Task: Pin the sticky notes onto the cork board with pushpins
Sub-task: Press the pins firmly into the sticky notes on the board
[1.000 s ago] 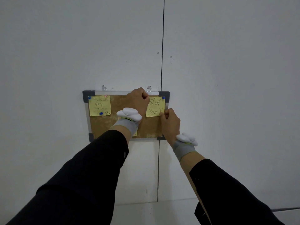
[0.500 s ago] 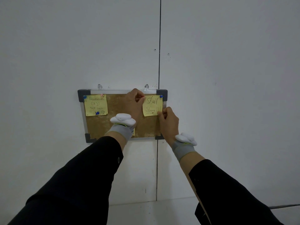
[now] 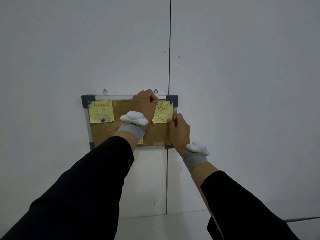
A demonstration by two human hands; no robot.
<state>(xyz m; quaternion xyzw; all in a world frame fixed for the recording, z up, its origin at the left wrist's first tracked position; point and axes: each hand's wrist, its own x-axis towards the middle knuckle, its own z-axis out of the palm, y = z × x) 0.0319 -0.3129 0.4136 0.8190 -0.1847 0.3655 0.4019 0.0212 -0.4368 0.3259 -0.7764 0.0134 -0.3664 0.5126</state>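
Observation:
A framed cork board hangs on the wall. A yellow sticky note at its upper left is held by blue pushpins. A second yellow note reading "Stay Strong" sits at the upper right, with a blue pushpin in its top right corner. My left hand is closed against that note's top left corner. My right hand pinches at its bottom right corner; what lies under the fingers is hidden. A third yellow note peeks out below my left wrist.
The board hangs from two clear hooks on a plain white wall. A dark vertical seam runs down the wall behind the board's right side. Both my arms wear black sleeves and grey wristbands with white devices.
Both hands stay on the right note. My left hand has shifted slightly up to the note's top left corner; the view has drifted a little.

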